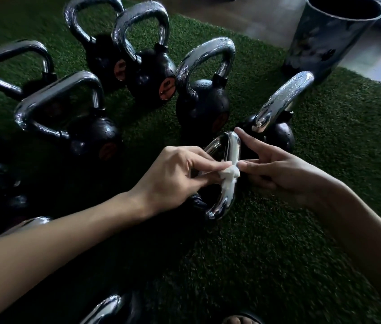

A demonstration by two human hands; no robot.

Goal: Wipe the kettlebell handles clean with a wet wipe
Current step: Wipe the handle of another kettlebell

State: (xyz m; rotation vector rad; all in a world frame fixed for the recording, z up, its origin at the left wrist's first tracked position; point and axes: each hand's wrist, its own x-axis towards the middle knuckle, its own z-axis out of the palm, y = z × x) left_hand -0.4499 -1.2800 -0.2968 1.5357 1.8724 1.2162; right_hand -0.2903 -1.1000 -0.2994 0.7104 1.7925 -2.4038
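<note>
Head view: your L hand (173, 176) comes in from lower left & pinches the wet wipe (229, 190) btw thumb & index, right at its bunched knot; the other fingers are curled below. The wipe is wrapped round the near kettlebell's handle (236, 143), a white strip running along the chrome bar twd its lower bend. That handle is at centre frame over the green turf (278, 253). The bell's body is too dark to make out & mostly under your L hand.

Your R hand (275, 169) comes in from the right & grasps nothing. Index is straight, tip touching the far corner of the handle. A 2nd straight finger touches the wipe's knot from the right side. The lower fingers look folded under; can't tell more.

Other bells stand upright on the turf, black bodies w/ chrome handles:
- right kettlebell (278, 139) just behind your R index, handle beaded w/ water drops
- middle kettlebell (202, 106) beside it, also beaded
- back pair (152, 76) close together, orange marks on the bodies
- left kettlebell (93, 136) nearer you, w/ another behind it at frame left

More dark bells at the left edge, & one chrome handle at the bottom edge.

A tall dark cylinder (320, 43), open at the top, stands at the turf's far right edge. Toes of a foot (238, 320) show at the bottom.
</note>
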